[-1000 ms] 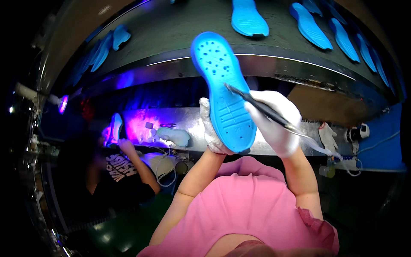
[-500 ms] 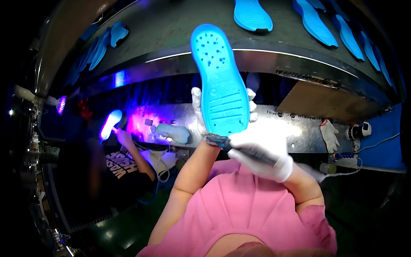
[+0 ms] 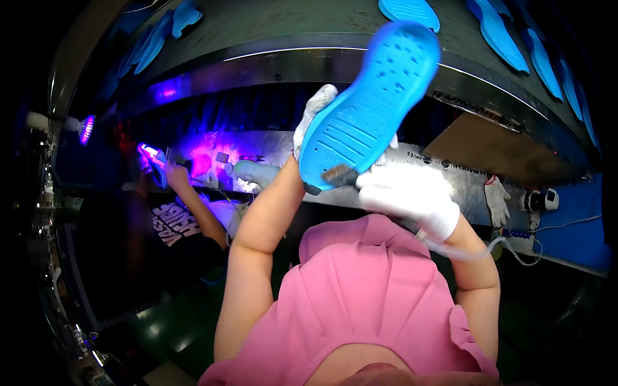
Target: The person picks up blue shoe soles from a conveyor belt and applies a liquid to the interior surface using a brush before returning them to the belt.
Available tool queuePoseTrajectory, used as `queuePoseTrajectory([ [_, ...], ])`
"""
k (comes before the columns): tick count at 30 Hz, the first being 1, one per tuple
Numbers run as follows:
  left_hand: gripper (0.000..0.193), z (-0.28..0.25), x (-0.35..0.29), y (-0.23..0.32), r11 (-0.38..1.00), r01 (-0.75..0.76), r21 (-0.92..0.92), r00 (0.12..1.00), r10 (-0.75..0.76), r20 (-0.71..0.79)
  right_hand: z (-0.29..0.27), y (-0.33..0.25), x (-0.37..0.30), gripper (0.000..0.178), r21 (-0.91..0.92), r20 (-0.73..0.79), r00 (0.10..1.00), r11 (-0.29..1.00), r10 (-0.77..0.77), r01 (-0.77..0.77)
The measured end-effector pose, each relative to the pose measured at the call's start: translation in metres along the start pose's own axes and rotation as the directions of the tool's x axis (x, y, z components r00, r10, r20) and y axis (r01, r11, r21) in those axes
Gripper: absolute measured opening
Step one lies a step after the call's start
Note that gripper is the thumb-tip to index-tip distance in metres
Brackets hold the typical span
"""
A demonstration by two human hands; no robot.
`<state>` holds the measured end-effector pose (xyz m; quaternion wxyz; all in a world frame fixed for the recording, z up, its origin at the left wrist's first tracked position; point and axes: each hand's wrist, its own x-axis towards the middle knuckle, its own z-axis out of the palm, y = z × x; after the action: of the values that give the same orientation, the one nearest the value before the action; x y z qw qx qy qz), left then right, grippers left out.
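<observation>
A blue shoe sole (image 3: 370, 109) with a dotted end and a ridged end is held up in front of me, tilted with its dotted end up and to the right. My left hand (image 3: 313, 116), in a white glove, grips it from behind; the thumb side shows at its left edge and fingertips at its right. In my white-gloved right hand (image 3: 412, 199), somewhat blurred, is a brush (image 3: 340, 175) with dark, brownish bristles. These bristles lie against the sole's lower end. A pale tube runs from beside the right hand.
Beyond a metal rail is a dark green belt (image 3: 283, 32) carrying several blue soles (image 3: 496, 32). Below it runs a metal bench with a greenish sole (image 3: 256, 172) and a white glove (image 3: 496, 201). At left, a co-worker's hand (image 3: 177, 177) holds a sole under purple light.
The sole has tilted clockwise, its dotted end swinging right. My brush has moved from the left of its bottom edge onto its lower face. Soles on the belt have shifted right.
</observation>
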<state>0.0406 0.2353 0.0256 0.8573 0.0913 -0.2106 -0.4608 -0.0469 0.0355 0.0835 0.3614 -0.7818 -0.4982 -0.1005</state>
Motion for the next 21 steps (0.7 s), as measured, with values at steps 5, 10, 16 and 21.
queuePoseTrajectory([
  [5, 0.052, -0.001, 0.002, 0.010, 0.998, 0.058, -0.018, 0.802, -0.057, -0.595, 0.008, 0.005, 0.002, 0.027, 0.159, -0.102, 0.981, 0.976, 0.165, -0.147],
  [10, 0.020, -0.042, -0.007, 0.024, 0.815, 0.041, 0.579, 0.873, 0.253, -0.417, 0.005, -0.024, 0.011, 0.018, -0.135, 0.158, 0.979, 0.985, 0.130, -0.109],
  [16, 0.038, -0.005, 0.001, 0.028, 0.748, 0.349, 0.564, 0.812, 0.059, -0.581, -0.018, -0.015, 0.014, 0.018, -0.098, 0.230, 0.959, 0.984, 0.166, -0.147],
  [21, 0.058, 0.002, -0.010, 0.031, 0.579, 0.250, 0.776, 0.864, 0.228, -0.449, -0.009, -0.008, 0.005, 0.018, 0.039, -0.091, 0.981, 0.985, 0.173, -0.170],
])
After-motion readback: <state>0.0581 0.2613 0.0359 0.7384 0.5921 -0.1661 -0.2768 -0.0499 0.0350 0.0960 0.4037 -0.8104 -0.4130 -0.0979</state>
